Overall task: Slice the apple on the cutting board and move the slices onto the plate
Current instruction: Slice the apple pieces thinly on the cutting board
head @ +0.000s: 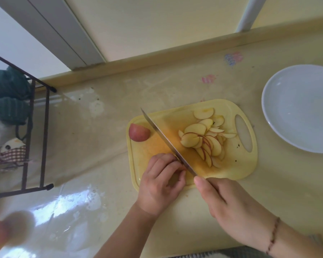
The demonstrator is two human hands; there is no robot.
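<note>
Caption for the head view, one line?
Right hand draws knife beside left hand on cutting board; apple slices piled, plate empty.

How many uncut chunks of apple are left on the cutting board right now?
1 in plain view: an apple chunk with red skin at the left end of the cutting board. The left hand, beside the knife, may cover another piece; I cannot tell.

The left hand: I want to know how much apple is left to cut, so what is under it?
The left hand curls on the cutting board against the knife blade. Whatever apple it holds is covered. One uncut apple piece lies apart.
</note>
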